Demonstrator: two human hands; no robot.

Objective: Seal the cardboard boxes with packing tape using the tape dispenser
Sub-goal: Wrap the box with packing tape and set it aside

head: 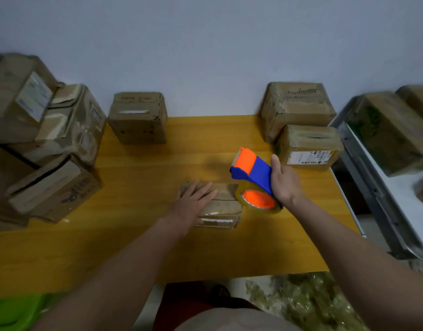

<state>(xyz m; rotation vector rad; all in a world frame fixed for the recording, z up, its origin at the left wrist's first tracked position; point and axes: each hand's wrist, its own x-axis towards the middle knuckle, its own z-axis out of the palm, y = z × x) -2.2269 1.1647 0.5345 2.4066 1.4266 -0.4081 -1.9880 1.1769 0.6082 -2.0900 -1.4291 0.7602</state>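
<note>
My left hand (193, 199) lay flat on the small brown cardboard box (220, 206) mid-desk; my right hand (285, 182) gripped the blue-and-orange tape dispenser (253, 173), raised just right of the box's right end

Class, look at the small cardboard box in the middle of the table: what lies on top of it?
The left hand rests flat on the small box, fingers straight. Clear tape shows on its near side. The part of the top under the palm is hidden.
</note>
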